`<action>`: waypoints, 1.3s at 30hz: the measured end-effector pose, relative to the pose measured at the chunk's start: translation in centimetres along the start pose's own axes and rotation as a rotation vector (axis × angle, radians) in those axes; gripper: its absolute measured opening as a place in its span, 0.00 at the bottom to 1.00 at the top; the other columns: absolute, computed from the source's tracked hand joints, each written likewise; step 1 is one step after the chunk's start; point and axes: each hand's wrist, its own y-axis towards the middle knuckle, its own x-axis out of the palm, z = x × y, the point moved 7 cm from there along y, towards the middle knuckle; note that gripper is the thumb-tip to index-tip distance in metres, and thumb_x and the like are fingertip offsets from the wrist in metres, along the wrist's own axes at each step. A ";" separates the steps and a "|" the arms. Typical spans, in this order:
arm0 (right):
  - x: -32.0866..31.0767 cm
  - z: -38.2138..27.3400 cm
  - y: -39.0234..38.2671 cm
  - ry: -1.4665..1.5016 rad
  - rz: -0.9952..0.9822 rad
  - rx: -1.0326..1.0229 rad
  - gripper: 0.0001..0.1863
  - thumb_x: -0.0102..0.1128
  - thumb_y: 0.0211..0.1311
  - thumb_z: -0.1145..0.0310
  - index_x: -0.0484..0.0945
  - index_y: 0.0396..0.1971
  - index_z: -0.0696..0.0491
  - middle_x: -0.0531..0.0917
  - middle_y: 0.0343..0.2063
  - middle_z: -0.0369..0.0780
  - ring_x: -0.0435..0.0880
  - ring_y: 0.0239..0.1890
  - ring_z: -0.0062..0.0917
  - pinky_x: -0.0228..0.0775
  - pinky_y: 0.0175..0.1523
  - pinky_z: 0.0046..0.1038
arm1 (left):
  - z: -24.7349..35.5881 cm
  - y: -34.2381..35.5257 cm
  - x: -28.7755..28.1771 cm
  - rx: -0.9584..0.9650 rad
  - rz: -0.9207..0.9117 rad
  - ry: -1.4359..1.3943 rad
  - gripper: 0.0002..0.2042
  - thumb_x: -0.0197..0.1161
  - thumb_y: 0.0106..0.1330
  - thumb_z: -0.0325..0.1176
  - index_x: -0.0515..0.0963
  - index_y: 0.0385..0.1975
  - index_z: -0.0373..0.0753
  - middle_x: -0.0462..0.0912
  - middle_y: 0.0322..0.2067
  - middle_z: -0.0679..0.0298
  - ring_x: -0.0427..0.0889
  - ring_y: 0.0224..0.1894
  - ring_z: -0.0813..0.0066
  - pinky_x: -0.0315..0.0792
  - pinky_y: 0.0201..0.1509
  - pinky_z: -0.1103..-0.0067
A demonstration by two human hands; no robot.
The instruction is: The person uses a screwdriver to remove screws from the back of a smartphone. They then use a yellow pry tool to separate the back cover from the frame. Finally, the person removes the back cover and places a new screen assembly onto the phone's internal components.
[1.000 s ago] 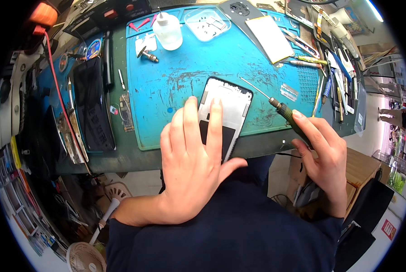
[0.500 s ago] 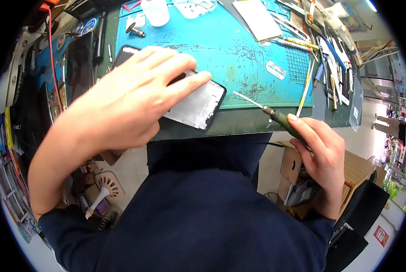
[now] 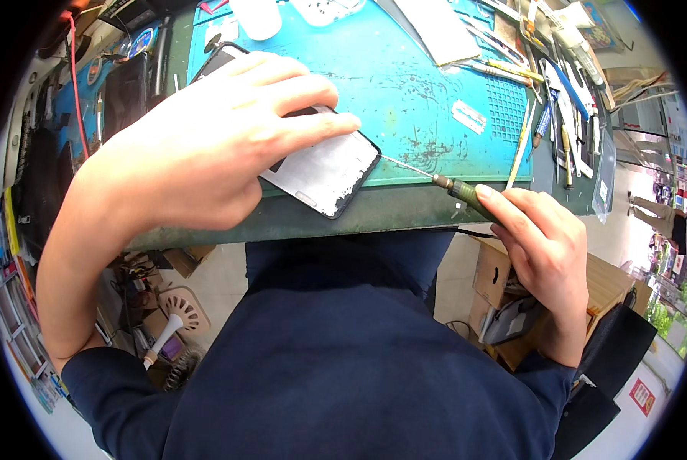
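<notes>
A phone frame with a black rim and a silvery inside lies at a slant across the mat's front edge. My left hand is over its upper part and grips it, with the index finger stretched across the silvery face; the thumb side is partly hidden. In my right hand is a green-handled tool with a thin metal shaft, pinched between thumb and fingers. The shaft points left, and its tip is at the right corner of the frame, seemingly touching the rim.
The blue work mat bears a razor blade, a white cup and a pale pad. Tweezers, brushes and other hand tools crowd the right side. A dark phone lies at the left. A black cable runs near the table edge.
The tool in my right hand has moved left, bringing its tip from open mat to the frame's corner. My left hand remains on the frame; the view has shifted slightly.
</notes>
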 end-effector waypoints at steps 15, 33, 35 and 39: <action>0.1 -0.3 -0.3 0.037 -0.090 0.023 0.29 0.75 0.52 0.80 0.88 0.59 0.53 0.88 0.42 0.43 0.87 0.36 0.36 0.79 0.38 0.34 | 0.1 0.0 0.1 -0.008 0.021 0.003 0.43 0.58 0.43 0.14 0.78 0.69 0.39 0.78 0.63 0.55 0.74 0.70 0.52 0.66 0.76 0.59; 0.7 -0.8 -0.8 0.067 -0.095 0.030 0.29 0.76 0.52 0.80 0.88 0.59 0.52 0.88 0.41 0.42 0.87 0.35 0.35 0.78 0.38 0.34 | 0.1 0.0 0.1 -0.007 0.042 -0.028 0.42 0.58 0.42 0.14 0.79 0.68 0.37 0.79 0.62 0.55 0.75 0.68 0.53 0.66 0.75 0.61; 0.7 -0.9 -0.8 0.068 -0.102 0.029 0.30 0.76 0.52 0.80 0.87 0.59 0.52 0.88 0.41 0.42 0.86 0.35 0.35 0.78 0.38 0.34 | 0.2 0.0 0.2 -0.010 0.043 -0.025 0.42 0.58 0.42 0.14 0.79 0.68 0.37 0.79 0.62 0.55 0.75 0.68 0.53 0.66 0.75 0.61; 0.9 -0.9 -0.9 0.076 -0.103 0.016 0.30 0.76 0.53 0.80 0.87 0.60 0.52 0.88 0.41 0.42 0.86 0.35 0.35 0.78 0.37 0.34 | 0.2 0.0 0.2 -0.011 0.043 -0.020 0.42 0.58 0.42 0.14 0.79 0.68 0.37 0.79 0.61 0.55 0.75 0.68 0.52 0.66 0.75 0.61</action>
